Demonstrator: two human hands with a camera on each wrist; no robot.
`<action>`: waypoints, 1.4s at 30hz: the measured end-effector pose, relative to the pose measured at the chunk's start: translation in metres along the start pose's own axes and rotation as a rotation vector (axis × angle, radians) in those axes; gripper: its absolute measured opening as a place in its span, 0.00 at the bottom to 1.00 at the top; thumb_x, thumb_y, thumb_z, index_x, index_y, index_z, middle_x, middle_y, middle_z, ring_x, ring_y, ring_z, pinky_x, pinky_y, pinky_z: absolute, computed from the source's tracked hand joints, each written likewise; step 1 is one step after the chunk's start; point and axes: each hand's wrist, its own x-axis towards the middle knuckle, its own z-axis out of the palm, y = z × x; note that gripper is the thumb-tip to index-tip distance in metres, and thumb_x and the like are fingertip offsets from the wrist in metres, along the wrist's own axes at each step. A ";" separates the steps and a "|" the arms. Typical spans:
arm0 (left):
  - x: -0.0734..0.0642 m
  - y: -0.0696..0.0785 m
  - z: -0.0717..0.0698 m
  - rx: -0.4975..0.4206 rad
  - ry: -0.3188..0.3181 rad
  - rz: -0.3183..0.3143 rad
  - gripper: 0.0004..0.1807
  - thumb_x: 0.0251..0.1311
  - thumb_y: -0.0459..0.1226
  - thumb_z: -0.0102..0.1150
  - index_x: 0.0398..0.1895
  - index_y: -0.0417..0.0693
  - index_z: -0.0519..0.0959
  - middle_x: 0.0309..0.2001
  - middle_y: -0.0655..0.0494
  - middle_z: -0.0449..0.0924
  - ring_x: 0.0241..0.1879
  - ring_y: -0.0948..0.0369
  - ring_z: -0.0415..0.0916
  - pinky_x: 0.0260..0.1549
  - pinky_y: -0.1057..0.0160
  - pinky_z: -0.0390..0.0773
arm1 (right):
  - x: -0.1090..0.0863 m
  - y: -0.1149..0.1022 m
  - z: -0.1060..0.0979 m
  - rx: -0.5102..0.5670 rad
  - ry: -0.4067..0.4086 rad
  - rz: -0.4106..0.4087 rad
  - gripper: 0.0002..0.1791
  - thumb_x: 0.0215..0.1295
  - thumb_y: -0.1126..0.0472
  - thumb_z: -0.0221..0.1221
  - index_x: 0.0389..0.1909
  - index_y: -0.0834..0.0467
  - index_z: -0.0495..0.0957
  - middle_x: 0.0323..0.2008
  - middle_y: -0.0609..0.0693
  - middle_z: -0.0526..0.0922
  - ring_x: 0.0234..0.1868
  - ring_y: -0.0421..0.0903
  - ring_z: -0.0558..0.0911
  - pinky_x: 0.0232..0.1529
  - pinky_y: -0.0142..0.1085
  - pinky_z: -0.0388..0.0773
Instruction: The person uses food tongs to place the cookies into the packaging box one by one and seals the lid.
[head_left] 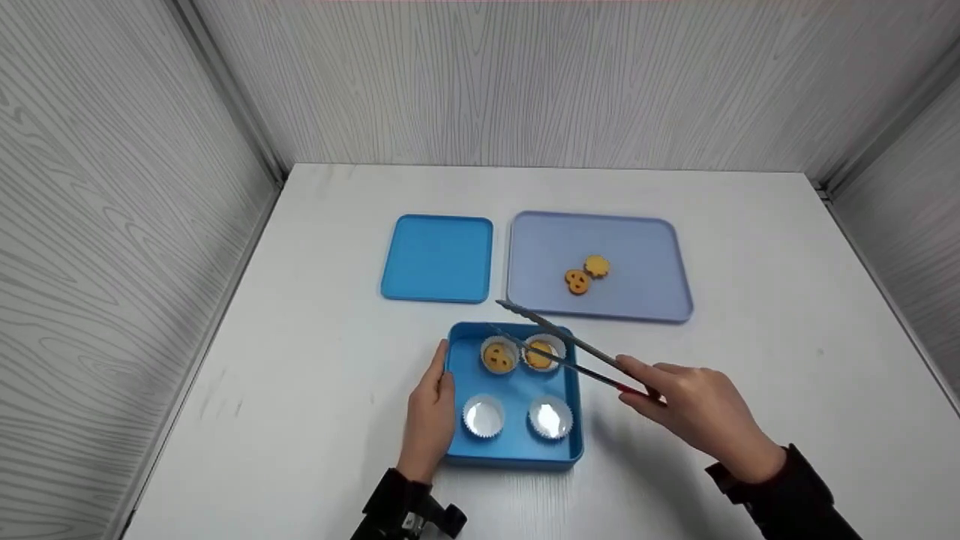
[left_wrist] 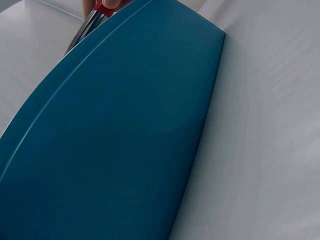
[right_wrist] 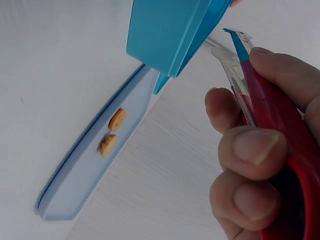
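My right hand (head_left: 701,405) holds metal tongs (head_left: 592,352) by their red handle (right_wrist: 272,110). The arms of the tongs are spread apart above the back right of a blue box (head_left: 517,454), with nothing visible between their tips. Against the box's left side lies my left hand (head_left: 430,420), its fingers straight along the wall. Four-cup layout inside: a pretzel-shaped cookie (head_left: 498,358) sits in the back left paper cup and a yellow cookie (head_left: 538,355) in the back right one, partly behind the tongs. Two front paper cups (head_left: 484,416) hold nothing visible.
Behind the box stands a lavender tray (head_left: 637,262) bearing a pretzel-shaped cookie (head_left: 577,282) and a scalloped yellow cookie (head_left: 597,265). Left of that tray lies a flat blue lid or tray (head_left: 437,259). Pale wood-grain panels (head_left: 480,82) border the white table.
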 end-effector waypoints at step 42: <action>0.002 -0.002 0.001 -0.003 0.005 -0.009 0.28 0.82 0.38 0.38 0.82 0.51 0.55 0.80 0.56 0.54 0.80 0.58 0.49 0.76 0.51 0.56 | -0.026 0.077 0.020 0.037 -0.054 0.468 0.15 0.62 0.57 0.71 0.48 0.56 0.82 0.20 0.46 0.77 0.20 0.43 0.69 0.17 0.35 0.62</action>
